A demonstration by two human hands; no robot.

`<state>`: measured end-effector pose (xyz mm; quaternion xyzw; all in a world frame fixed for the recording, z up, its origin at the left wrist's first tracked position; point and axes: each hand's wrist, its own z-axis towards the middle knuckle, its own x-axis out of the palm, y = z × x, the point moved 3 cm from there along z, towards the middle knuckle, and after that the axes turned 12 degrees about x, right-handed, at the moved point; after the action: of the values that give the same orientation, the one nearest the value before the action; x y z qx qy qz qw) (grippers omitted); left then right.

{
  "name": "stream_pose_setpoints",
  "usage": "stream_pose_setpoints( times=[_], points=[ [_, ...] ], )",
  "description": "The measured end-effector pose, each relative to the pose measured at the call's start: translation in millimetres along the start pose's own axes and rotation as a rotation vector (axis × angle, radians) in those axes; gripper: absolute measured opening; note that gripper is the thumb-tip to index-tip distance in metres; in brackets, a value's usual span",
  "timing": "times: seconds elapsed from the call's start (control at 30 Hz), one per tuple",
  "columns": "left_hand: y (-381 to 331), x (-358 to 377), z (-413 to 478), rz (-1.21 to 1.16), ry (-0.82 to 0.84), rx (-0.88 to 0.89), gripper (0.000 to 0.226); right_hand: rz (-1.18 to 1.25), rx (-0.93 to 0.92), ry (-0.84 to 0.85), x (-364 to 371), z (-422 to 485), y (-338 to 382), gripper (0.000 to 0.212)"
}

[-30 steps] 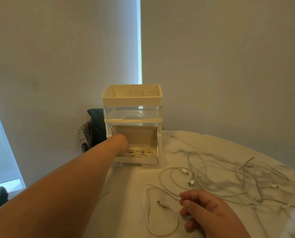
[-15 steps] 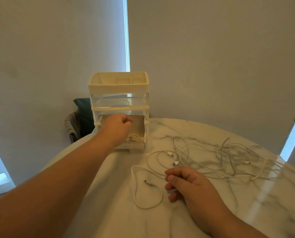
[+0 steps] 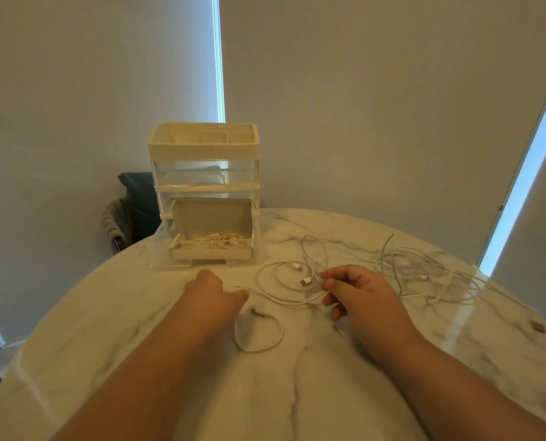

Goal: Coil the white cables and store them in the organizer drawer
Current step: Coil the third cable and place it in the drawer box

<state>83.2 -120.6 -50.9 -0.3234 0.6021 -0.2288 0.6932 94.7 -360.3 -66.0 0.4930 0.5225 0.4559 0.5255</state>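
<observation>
A white and clear organizer [image 3: 204, 144] stands at the far side of the marble table. Its bottom drawer [image 3: 212, 252] is pulled open, and a coiled white cable [image 3: 222, 241] lies inside. A loose white cable [image 3: 260, 343] lies in loops between my hands. My left hand [image 3: 212, 292] lies knuckles up over this cable's left bend with its fingers curled; whether it grips is hidden. My right hand [image 3: 359, 296] pinches the same cable between thumb and forefinger near its plug [image 3: 305, 281]. More white cables [image 3: 424, 268] lie tangled to the right.
The round marble table [image 3: 169, 361] drops off at left and right. A small brown plug [image 3: 538, 327] lies near its right edge. Behind the table on the left stands a chair with dark cloth [image 3: 134, 202]. Blinds cover the wall behind.
My left hand has come out of the drawer and down onto the loose cable in front. My right hand has moved forward from resting on the table and taken the cable near its plug.
</observation>
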Motion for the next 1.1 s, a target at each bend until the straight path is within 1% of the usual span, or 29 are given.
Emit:
stream_pose_setpoints(
  times=[0.13, 0.27, 0.33, 0.47, 0.6, 0.67, 0.73, 0.77, 0.83, 0.93, 1.0, 1.1],
  points=[
    [3.9, -5.4, 10.0, 0.055, 0.074, -0.022, 0.052, -0.041, -0.004, -0.084, -9.5, 4.4, 1.2, 0.014],
    [-2.3, -4.3, 11.5, 0.138, 0.105, 0.042, 0.033, -0.07, 0.0, -0.153, -15.9, 8.1, 1.0, 0.014],
    [-2.3, -4.4, 11.5, 0.161, 0.104, 0.063, 0.028, -0.069, 0.001, -0.165, -16.5, 9.1, 0.2, 0.014],
    [-1.3, -6.9, 11.7, 0.036, 0.075, 0.102, 0.022, -0.094, 0.01, -0.154, -12.3, 10.3, -1.9, 0.013],
    [-7.8, -9.6, 10.7, -0.14, -0.004, 0.157, 0.012, -0.14, 0.023, -0.155, -10.9, 11.3, -1.9, 0.014],
    [-12.6, -13.8, 12.4, -0.117, -0.078, 0.228, 0.009, -0.303, 0.01, -0.153, -11.0, 8.8, 0.7, 0.013],
    [-17.0, -18.0, 13.0, -0.081, -0.152, 0.29, 0.007, -0.495, -0.008, -0.109, -8.6, 4.1, 4.1, 0.014],
    [-18.4, -19.4, 12.8, -0.09, -0.179, 0.308, 0.007, -0.548, -0.016, -0.085, -7.0, 2.0, 5.9, 0.014],
    [-18.3, -21.4, 12.0, -0.133, -0.238, 0.329, 0.01, -0.6, -0.05, -0.073, -4.2, -2.3, 11.6, 0.016],
    [-18.4, -23.5, 10.4, -0.135, -0.299, 0.351, 0.014, -0.629, -0.147, -0.131, -4.0, -4.7, 20.2, 0.023],
    [-18.9, -21.7, 11.9, -0.097, -0.259, 0.372, 0.008, -0.623, -0.211, -0.137, -3.9, -7.2, 22.5, 0.026],
    [-20.5, -17.6, 11.0, -0.018, -0.129, 0.42, 0.018, -0.578, -0.306, -0.135, -4.0, -14.1, 25.1, 0.027]
  ],
)
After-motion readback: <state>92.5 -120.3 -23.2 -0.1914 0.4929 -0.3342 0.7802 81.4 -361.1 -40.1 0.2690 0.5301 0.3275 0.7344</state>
